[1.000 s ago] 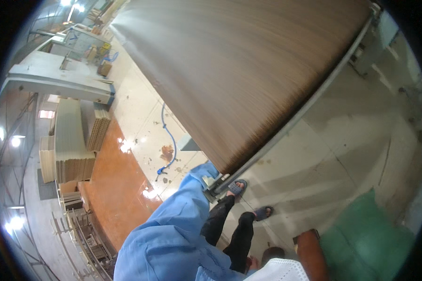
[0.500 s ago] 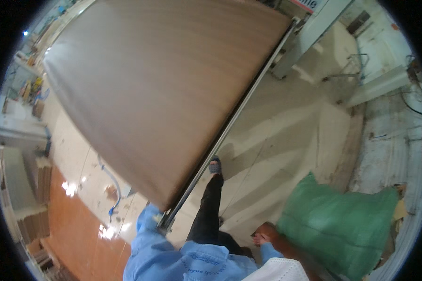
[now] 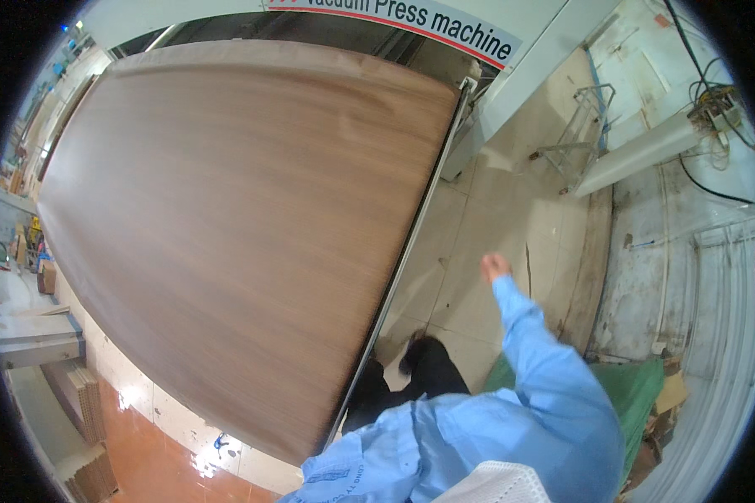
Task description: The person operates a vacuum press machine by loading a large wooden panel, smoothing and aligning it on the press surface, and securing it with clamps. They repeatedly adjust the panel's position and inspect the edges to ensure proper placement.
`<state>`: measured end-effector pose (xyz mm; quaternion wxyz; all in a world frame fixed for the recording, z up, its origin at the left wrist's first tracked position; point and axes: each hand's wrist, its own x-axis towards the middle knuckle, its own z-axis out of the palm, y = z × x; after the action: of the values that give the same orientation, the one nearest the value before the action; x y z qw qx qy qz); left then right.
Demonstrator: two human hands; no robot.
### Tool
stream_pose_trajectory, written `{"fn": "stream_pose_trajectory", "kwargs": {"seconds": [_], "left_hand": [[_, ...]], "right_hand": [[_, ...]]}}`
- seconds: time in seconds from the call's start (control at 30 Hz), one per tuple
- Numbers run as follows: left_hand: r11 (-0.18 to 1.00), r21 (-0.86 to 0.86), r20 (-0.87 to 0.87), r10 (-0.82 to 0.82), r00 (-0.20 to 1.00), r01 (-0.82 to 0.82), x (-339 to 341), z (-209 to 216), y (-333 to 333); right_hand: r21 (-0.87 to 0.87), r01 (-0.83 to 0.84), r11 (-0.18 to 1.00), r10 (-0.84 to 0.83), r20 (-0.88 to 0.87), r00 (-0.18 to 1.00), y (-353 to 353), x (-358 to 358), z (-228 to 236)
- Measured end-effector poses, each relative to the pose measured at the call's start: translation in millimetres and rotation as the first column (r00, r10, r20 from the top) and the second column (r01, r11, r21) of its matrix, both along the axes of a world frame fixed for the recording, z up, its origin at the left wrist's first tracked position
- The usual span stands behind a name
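A wide table under a brown, wood-grain sheet (image 3: 252,218) fills the left and middle of the view. Along its right side runs a thin metal rail (image 3: 407,243) with a dark strip. My right hand (image 3: 496,267) is stretched forward over the floor, to the right of that rail and apart from it. Its fingers look loosely curled, and I see nothing in them. My left hand is out of sight; my body stands close against the table's near right side.
A pale machine frame (image 3: 512,92) with a sign crosses the table's far end. On the right are a wheeled metal stand (image 3: 575,138), a stained wall (image 3: 646,277) and hanging cables (image 3: 717,105). A green sack (image 3: 625,390) lies beside my right arm. Stacked boards (image 3: 75,398) stand at the left.
I have moved forward along the table, and the machine frame is nearer. My right arm has swung forward from beside the sack. My left arm, earlier at the table's near corner, has left view.
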<state>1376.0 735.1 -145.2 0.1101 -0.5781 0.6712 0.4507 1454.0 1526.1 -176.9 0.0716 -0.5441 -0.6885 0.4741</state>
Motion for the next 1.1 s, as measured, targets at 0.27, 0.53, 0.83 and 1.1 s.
{"fn": "stream_pose_trajectory", "kwargs": {"seconds": [0.27,0.53,0.83,1.1], "left_hand": [[0.963,0.003,-0.02,0.271,0.962,-0.271,-10,54,114],[0.757,-0.135,-0.019,0.643,0.765,-0.639,14,107,269],[0.73,0.118,-0.231,0.68,0.696,-0.673,-7,91,356],[0.756,0.194,-0.261,0.655,0.71,-0.626,-18,60,358]], "right_hand": [[0.515,-0.206,0.832,0.329,-0.16,0.931,268,-320,134],[0.474,-0.539,0.696,0.599,0.029,0.8,415,-461,90],[0.078,-0.555,0.828,0.56,-0.155,0.814,460,-453,59],[0.343,-0.628,0.699,0.699,-0.141,0.701,456,-451,68]]}}
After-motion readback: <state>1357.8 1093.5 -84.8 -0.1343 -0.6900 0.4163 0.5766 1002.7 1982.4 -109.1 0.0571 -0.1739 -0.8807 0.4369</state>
